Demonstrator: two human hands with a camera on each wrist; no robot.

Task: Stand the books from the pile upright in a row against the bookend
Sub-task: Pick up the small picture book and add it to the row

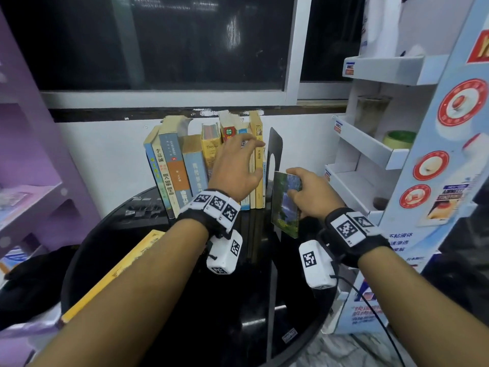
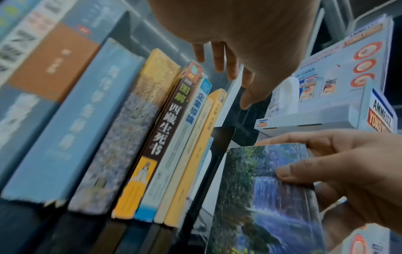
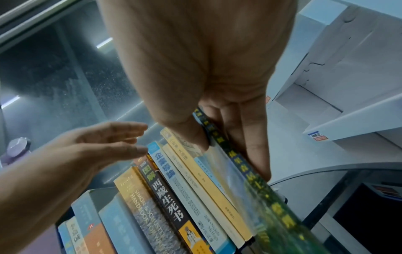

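Several books (image 1: 190, 165) stand upright in a row on the round black table (image 1: 238, 313), against the white wall. A black metal bookend (image 1: 275, 152) stands at the row's right end. My left hand (image 1: 248, 160) is spread open in front of the row's right half, fingers near the book tops (image 2: 195, 72). My right hand (image 1: 297, 181) grips a thin green book with a waterfall cover (image 1: 284, 207), upright, just in front of the bookend (image 2: 222, 137). I cannot tell whether its lower edge touches the table. A yellow book (image 1: 119, 268) lies flat at the table's left, partly under my left forearm.
A white cardboard display rack (image 1: 370, 154) with tiered shelves stands close on the right. A purple shelf unit (image 1: 39, 168) stands on the left. A dark window (image 1: 158, 43) runs behind the books. A black object (image 1: 31, 282) lies below the table's left edge.
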